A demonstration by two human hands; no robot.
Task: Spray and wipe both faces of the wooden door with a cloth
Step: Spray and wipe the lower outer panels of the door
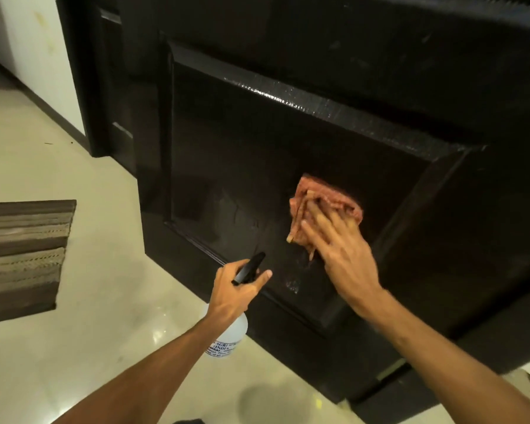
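Observation:
The dark wooden door [288, 87] fills the upper right of the head view, with a recessed lower panel that glistens wet along its top moulding. My right hand [337, 249] presses a crumpled reddish-orange cloth [325, 203] flat against the panel's lower right area, fingers spread over it. My left hand [233, 289] grips the neck of a clear spray bottle [230, 338] with a black trigger head [248, 267], its nozzle pointing at the panel just left of the cloth. Small droplets show on the panel below the cloth.
A brown striped doormat [22, 258] lies on the glossy cream floor [104, 301] at the left. The dark door frame [83, 87] and a white wall with dark skirting stand at the upper left. The door's bottom edge runs diagonally toward the lower right.

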